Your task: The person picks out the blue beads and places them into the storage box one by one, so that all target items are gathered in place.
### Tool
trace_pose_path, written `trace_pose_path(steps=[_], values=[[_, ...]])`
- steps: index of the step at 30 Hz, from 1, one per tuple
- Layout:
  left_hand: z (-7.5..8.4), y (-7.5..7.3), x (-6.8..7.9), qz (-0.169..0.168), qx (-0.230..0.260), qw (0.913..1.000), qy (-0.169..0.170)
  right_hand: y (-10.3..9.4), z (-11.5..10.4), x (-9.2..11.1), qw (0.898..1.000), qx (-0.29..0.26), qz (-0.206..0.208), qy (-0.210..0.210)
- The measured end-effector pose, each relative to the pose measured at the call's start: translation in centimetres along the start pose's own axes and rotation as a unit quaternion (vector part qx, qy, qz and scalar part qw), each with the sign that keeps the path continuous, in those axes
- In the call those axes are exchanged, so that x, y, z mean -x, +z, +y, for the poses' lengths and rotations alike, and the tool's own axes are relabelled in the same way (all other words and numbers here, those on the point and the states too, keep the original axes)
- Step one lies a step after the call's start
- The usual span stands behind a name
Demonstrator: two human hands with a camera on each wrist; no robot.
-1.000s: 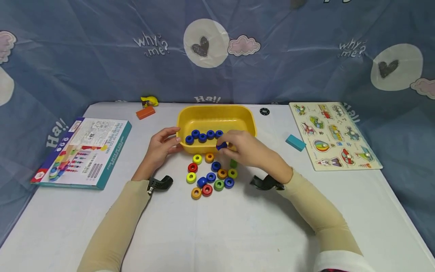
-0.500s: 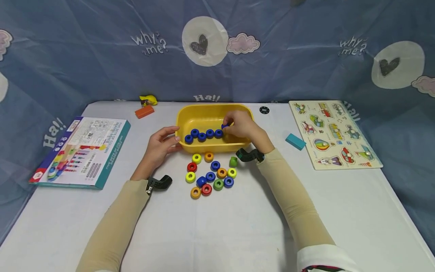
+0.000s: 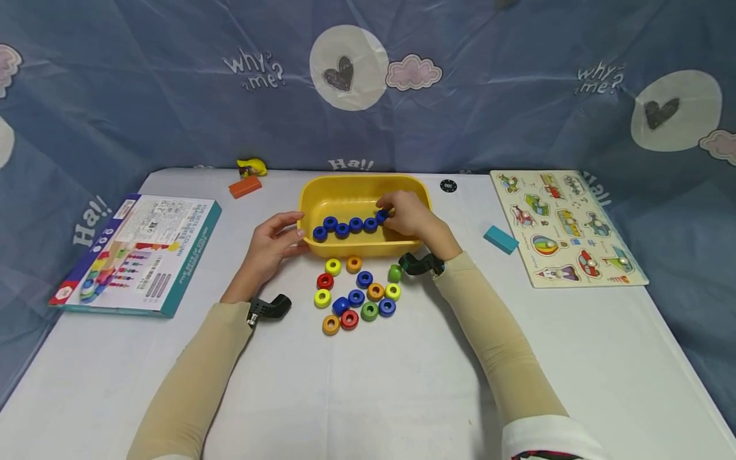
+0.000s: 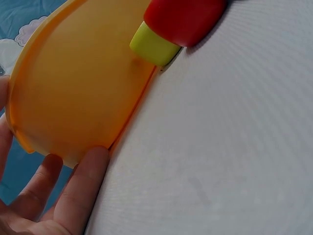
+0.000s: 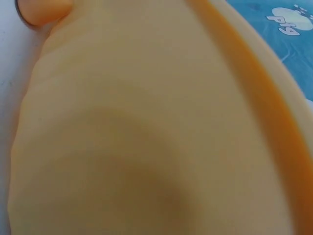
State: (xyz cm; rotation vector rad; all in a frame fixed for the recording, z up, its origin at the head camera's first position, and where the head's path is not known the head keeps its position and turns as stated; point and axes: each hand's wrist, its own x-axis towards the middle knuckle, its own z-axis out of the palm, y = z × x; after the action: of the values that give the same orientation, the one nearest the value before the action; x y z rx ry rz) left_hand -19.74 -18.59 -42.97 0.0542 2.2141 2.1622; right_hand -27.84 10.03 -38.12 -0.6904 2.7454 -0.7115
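Inside the yellow tray, several blue beads stand in a zigzag row along the near side. At the row's right end, my right hand pinches another blue bead between thumb and index finger, down in the tray. My left hand rests against the tray's left end, fingertips at the rim. The left wrist view has its fairly straight fingers touching the tray's outer wall. Tray wall fills most of the right wrist view, where the right fingers are hidden.
Loose beads lie before the tray, including a red bead, a green bead and a yellow bead. A toy box is left, a picture puzzle board right. Blue block, orange block and black chip lie farther out.
My right hand has carried a blue bead from the tray's near rim into the tray, then lowered it at the row's right end. The left hand has stayed at the tray's left end.
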Motion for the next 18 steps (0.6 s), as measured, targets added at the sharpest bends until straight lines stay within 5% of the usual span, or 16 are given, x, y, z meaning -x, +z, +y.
trace_pose_path(steps=[18], values=[[-0.12,-0.06,-0.08,0.001,-0.008,1.0000,-0.002,-0.14,0.00,0.21,1.000,-0.009,0.000,-0.004]])
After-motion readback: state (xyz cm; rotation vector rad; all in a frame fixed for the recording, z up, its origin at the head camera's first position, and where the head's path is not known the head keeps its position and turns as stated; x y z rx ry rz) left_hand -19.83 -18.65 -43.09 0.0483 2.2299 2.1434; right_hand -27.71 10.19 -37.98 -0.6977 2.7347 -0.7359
